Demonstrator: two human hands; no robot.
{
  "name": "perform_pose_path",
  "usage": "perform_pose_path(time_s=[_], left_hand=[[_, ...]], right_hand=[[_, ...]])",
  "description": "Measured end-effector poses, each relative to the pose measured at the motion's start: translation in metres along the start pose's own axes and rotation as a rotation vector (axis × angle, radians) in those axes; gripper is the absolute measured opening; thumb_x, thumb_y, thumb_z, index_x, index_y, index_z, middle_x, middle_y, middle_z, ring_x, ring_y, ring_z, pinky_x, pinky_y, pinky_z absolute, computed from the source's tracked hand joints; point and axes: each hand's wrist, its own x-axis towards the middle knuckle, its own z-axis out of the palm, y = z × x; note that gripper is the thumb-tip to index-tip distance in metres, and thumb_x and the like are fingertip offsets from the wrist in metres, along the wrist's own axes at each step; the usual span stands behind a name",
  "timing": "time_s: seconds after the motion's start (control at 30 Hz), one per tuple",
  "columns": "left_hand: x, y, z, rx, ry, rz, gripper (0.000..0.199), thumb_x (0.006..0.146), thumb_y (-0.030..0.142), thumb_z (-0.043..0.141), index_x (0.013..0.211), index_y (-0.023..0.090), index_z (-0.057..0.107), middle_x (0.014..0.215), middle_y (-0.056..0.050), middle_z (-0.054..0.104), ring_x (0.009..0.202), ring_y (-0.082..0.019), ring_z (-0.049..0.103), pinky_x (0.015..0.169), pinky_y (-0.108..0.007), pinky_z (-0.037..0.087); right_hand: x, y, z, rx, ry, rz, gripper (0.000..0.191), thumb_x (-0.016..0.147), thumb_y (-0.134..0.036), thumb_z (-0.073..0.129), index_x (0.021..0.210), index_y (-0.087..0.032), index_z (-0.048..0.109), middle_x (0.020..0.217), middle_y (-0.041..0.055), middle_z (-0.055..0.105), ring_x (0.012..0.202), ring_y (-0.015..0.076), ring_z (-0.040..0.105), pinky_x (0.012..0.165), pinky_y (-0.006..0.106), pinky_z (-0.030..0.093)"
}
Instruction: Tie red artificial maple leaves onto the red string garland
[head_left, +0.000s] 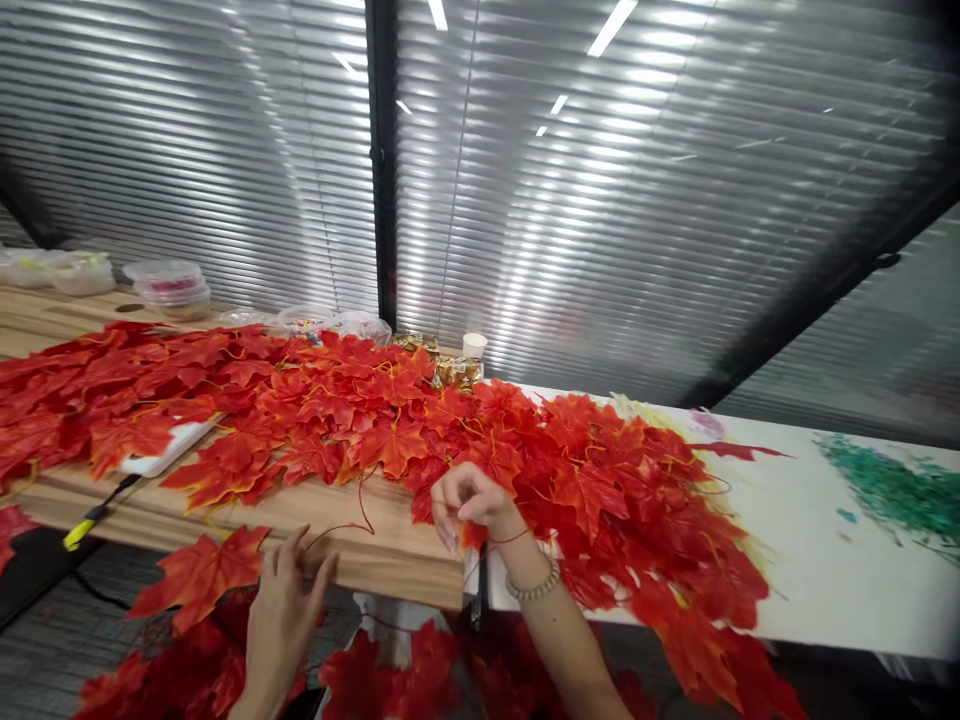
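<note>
Two hands (281, 595) (471, 500), red leaf heap (397, 440) running left to right

Location type: office-style room in use as a craft workspace. Identify it by the following features. In front of me, venetian blinds (600, 200) cover large panels divided by a black frame post (382, 150); bright strip-light reflections (613, 27) show across them, consistent with an office interior. Below my work surface, the floor (45, 625) is grey and streaked, carpet-like. A wood-grain table (409, 535) adjoins a white table (795, 570). Craft use is indicated by my heaped artificial maple leaves (394, 445), lidded plastic tubs (176, 290), small multicoloured pieces (306, 327) and green sprigs (892, 485). A paper cup (474, 346) stands behind the heap.
</note>
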Motion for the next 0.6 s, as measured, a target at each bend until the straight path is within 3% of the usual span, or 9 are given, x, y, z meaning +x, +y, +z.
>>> perform_pose_path(time_s=[0.1, 0.3, 0.47, 0.6], left_hand=[[0.004, -0.009, -0.004, 0.109, -0.062, 0.044, 0.031, 0.086, 0.041, 0.036, 0.095, 0.02, 0.056, 0.093, -0.005, 0.053, 0.077, -0.018, 0.059, 0.059, -0.025, 0.043], [0.004, -0.021, -0.018, -0.037, -0.052, 0.115, 0.03, 0.084, 0.045, 0.038, 0.087, 0.02, 0.056, 0.091, -0.005, 0.058, 0.073, -0.017, 0.059, 0.062, -0.024, 0.043], [-0.017, -0.035, -0.044, -0.15, -0.094, 0.029, 0.034, 0.08, 0.05, 0.044, 0.089, 0.02, 0.057, 0.073, -0.001, 0.064, 0.055, -0.015, 0.057, 0.059, -0.024, 0.045], [-0.044, -0.047, -0.058, -0.285, -0.223, 0.146, 0.031, 0.076, 0.049, 0.051, 0.084, 0.021, 0.062, 0.078, -0.001, 0.068, 0.067, -0.017, 0.063, 0.064, -0.022, 0.048]], right_hand=[[-0.015, -0.015, 0.028, -0.077, 0.239, -0.121, 0.031, 0.058, -0.034, 0.07, 0.051, -0.016, 0.045, 0.05, -0.0005, 0.053, 0.04, 0.0135, 0.053, 0.037, 0.024, 0.043], [-0.076, -0.034, 0.074, -0.241, 0.593, -0.375, 0.036, 0.066, -0.034, 0.062, 0.052, -0.019, 0.032, 0.047, -0.0065, 0.035, 0.028, 0.0043, 0.031, 0.028, 0.017, 0.023], [-0.141, -0.041, 0.115, -0.304, 1.017, -0.599, 0.021, 0.068, -0.023, 0.056, 0.059, -0.021, 0.036, 0.056, -0.007, 0.027, 0.032, 0.0018, 0.009, 0.03, 0.021, 0.009], [-0.199, -0.041, 0.152, -0.331, 1.377, -0.739, 0.018, 0.064, -0.021, 0.057, 0.059, -0.023, 0.04, 0.06, -0.0051, 0.023, 0.036, 0.0049, 0.011, 0.033, 0.025, 0.011]])
